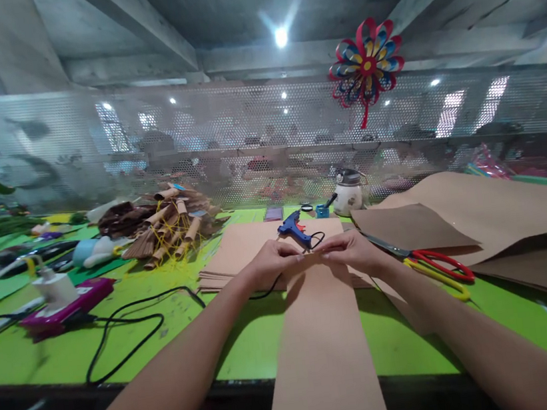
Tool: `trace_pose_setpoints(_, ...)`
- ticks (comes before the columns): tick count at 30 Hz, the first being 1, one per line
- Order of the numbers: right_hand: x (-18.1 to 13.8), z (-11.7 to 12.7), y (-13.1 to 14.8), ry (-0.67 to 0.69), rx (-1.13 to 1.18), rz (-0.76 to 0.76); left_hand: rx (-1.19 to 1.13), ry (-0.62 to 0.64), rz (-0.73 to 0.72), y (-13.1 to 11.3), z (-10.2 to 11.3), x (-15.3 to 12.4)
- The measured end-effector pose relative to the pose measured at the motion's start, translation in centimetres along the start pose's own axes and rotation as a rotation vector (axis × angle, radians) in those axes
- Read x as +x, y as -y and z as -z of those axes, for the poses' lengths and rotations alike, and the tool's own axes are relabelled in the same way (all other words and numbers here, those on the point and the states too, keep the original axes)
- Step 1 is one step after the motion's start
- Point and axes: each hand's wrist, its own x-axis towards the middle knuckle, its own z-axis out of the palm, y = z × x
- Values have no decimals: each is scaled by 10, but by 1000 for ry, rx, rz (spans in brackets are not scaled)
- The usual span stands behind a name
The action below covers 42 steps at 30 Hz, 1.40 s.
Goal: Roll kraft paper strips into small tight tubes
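Observation:
A long strip of brown kraft paper [325, 339] runs from the middle of the table down over its front edge. My left hand [277, 261] pinches the strip's far end at its left corner. At the right corner, my right hand [353, 251] grips the same end between thumb and fingers. Just beyond my fingertips a blue glue gun [298, 230] with an orange trigger lies on a stack of brown paper sheets [239, 246]. The strip hides part of that stack.
Scissors [437, 267] with red and yellow handles lie right of my right hand, near large brown sheets [455, 204]. A white jar [348, 196] stands behind. Left are a purple power strip [68, 309], a black cord [154, 315] and bundled paper rolls [176, 228]. A perforated metal screen [244, 135] rises behind.

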Motion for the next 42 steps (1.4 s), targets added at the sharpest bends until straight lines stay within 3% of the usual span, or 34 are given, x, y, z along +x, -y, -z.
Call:
trace_pose_setpoints(6, -5, -3, 6, 41, -144, 100, -148, 67, 133, -22, -2, -9)
trace_pose_setpoints(12, -7, -6, 14, 76, -168, 215, -265, 222, 195, -17, -6, -9)
trace_pose_setpoints(15, -7, -5, 13, 83, -210, 255, -234, 251, 235, -14, -6, -9)
trace_pose_setpoints(21, -8, -5, 14, 62, -234, 273, -106, 250, 172, -28, -7, -14)
trace_pose_setpoints(28, -10, -6, 19, 99, -129, 159, -120, 298, 151, -31, -10, -14)
trace_pose_setpoints(34, -10, 17, 25, 276, -46, 7, -40, 328, 110, -24, -8, -13)
trace_pose_setpoints(37, -12, 24, 30, 266, -41, -6, -49, 309, 109, -26, -8, -13)
trace_pose_setpoints(42, -12, 14, 34, 236, -167, -88, -17, 260, 86, -28, -8, -12)
